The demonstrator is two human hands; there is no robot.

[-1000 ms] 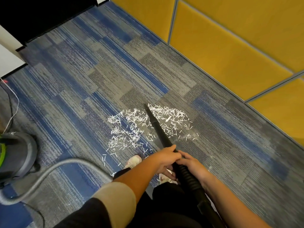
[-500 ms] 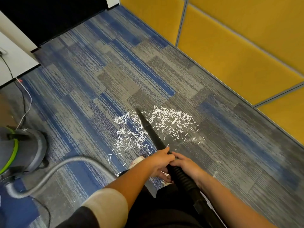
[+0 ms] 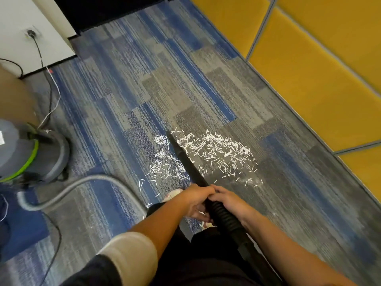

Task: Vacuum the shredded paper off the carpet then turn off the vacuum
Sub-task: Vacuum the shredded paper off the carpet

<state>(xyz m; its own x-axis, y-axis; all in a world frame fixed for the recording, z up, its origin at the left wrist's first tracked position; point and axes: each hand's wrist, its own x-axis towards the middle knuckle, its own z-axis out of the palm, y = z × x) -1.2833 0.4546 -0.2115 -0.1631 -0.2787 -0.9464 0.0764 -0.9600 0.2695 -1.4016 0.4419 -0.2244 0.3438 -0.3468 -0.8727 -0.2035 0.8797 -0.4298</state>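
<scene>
So the person had both hands on the wand, close enough that they touched. The left hand [image 3: 196,200] was curled around the black tube right where the slim black nozzle [image 3: 185,159] meets the ribbed section [image 3: 224,217], fingers wrapped under it and knuckles up, a full grip rather than a pinch. The right hand [image 3: 231,201] sat just behind it, closed around the ribbed part from the other side, thumb end pressed up against the left hand. Neither hand had any straight fingers that could be seen. The nozzle angled down and away from the person, and its tip was at the far edge of the shredded paper [image 3: 216,149], which lay scattered on the blue and grey carpet [image 3: 144,89] just ahead of the hands. The tube pretty much split the mess: a smaller clump to its left, a wider, denser patch to its right, plus a few stray bits near the person's shoe [image 3: 173,194]. The vacuum [image 3: 31,153], a grey canister with a green band, sat well off to the left, with its grey hose [image 3: 82,182] curving along the floor toward the person. A dark power cord [image 3: 49,79] ran from it up to a wall outlet [image 3: 31,33]. Yellow wall panels [image 3: 309,79] ran along the right side.
</scene>
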